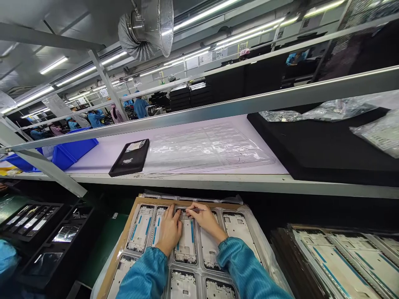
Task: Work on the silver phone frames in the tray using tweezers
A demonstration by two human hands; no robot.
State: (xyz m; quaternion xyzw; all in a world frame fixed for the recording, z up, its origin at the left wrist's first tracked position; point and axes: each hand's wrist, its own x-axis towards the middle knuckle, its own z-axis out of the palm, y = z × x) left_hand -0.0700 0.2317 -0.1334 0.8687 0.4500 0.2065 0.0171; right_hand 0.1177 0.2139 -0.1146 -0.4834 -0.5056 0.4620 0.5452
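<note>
Right hand (202, 216) with one thin tool (200, 209)

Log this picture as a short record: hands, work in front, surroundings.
Left hand: fingers at the far end of a pale frame
Right hand: pinching a thin tool at that end
Work in front: clear tray holding rows of such frames
Shelf: black tray with small white pieces, clear plastic
Right side: more frames

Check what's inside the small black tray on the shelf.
The black tray holds a pale packet and a small cluster of tiny pale bits. Whatever lies beneath them is covered.
</note>
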